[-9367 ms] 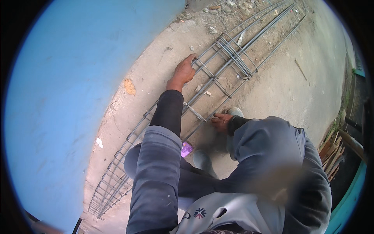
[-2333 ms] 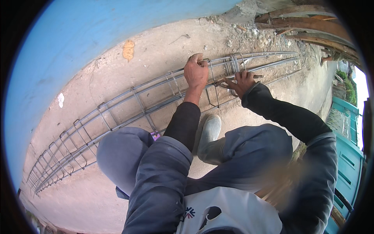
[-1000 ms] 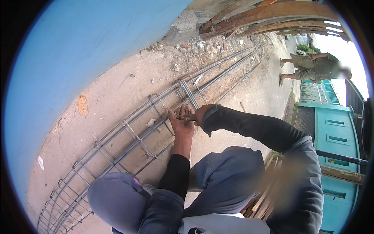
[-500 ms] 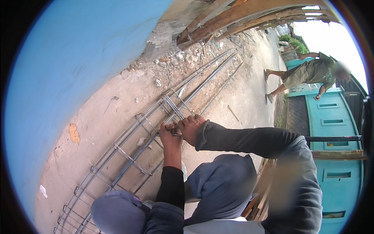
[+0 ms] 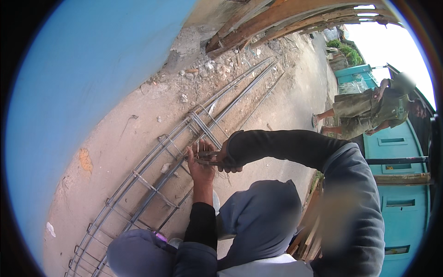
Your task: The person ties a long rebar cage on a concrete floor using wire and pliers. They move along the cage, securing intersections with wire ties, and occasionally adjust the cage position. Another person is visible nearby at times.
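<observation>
A long steel rebar cage (image 5: 148,184) lies on the ground, running from the lower left to the upper middle. Dark pincers (image 5: 208,154) lie level across its right side, their jaws end beside my left hand. Around their handles my right hand (image 5: 230,159) is closed, wrist bent over from the right. My left hand (image 5: 201,168) is at the cage's bars, fingers curled near the jaws. Whatever those fingers pinch is too small or hidden to make out. Several rectangular stirrups (image 5: 203,121) are bunched just beyond both hands.
A blue wall (image 5: 101,60) rises on the left, with rubble (image 5: 207,69) along its foot. Wooden planks (image 5: 304,231) lie at my right. Another person (image 5: 369,108) stands on the path at the far right, before a turquoise wall (image 5: 392,143).
My right hand has turned and drawn slightly right, so more of the pincers shows between my hands. My left fingers have lifted and spread somewhat. The other person has moved and turned.
</observation>
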Demonstrator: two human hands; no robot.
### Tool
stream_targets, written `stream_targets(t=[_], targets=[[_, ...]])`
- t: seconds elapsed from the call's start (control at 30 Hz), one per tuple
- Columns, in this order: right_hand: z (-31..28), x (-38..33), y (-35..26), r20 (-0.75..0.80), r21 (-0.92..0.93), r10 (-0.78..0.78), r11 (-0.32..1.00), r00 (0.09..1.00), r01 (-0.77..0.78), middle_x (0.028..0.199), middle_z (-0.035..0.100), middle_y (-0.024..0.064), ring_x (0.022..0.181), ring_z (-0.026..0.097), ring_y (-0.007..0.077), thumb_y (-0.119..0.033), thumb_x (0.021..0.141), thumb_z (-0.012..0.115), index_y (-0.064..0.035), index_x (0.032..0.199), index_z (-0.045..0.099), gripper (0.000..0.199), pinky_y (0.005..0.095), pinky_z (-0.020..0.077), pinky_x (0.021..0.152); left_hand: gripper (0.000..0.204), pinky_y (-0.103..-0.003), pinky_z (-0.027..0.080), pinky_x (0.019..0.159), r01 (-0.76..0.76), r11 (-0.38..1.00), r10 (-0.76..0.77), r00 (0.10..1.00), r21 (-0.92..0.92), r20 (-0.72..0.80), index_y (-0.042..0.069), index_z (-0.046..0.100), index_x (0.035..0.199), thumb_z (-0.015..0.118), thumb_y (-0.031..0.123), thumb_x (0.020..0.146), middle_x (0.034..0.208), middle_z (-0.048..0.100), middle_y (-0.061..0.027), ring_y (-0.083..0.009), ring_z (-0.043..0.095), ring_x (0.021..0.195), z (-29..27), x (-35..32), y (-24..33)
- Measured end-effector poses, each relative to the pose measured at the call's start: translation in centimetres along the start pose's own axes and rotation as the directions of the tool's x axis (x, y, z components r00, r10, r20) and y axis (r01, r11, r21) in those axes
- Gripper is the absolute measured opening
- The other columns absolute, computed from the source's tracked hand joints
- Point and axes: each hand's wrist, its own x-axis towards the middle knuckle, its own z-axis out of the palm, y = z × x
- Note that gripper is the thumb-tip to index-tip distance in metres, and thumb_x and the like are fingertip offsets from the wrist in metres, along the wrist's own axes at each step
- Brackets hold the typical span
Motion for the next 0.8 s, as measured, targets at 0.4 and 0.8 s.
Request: stream_targets(t=[0.4,0.8], targets=[[4.4,1.4,-0.1,-0.530,-0.835,-0.394,0.398,0.751,-0.380,0.092,0.065,0.0139,0.092,0.065,0.0320,-0.027,0.085,0.062,-0.0019,0.104,0.058,0.032,0.0439,0.0524,0.076,0.039,-0.037,0.046,0.060,-0.008,0.999,0.019,0.963,0.039,-0.269,0.011,0.041,0.070,0.043,0.032,0.102,0.058,0.037,0.0000,-0.0173,0.042,0.055,-1.0,4.0,0.7],[3.2,2.0,2.8,-0.067,0.404,0.207,0.900,0.976,-0.163,0.068,0.056,0.0090,0.058,0.062,0.0205,-0.044,0.082,0.073,0.0035,0.099,0.057,0.053,0.0336,0.0547,0.048,0.028,-0.041,0.046,0.065,-0.013,0.969,0.090,0.950,0.247,-0.300,0.011,0.047,0.080,0.052,0.031,0.099,0.063,0.044,-0.0005,-0.0170,0.047,0.053,-1.8,2.8,1.1]])
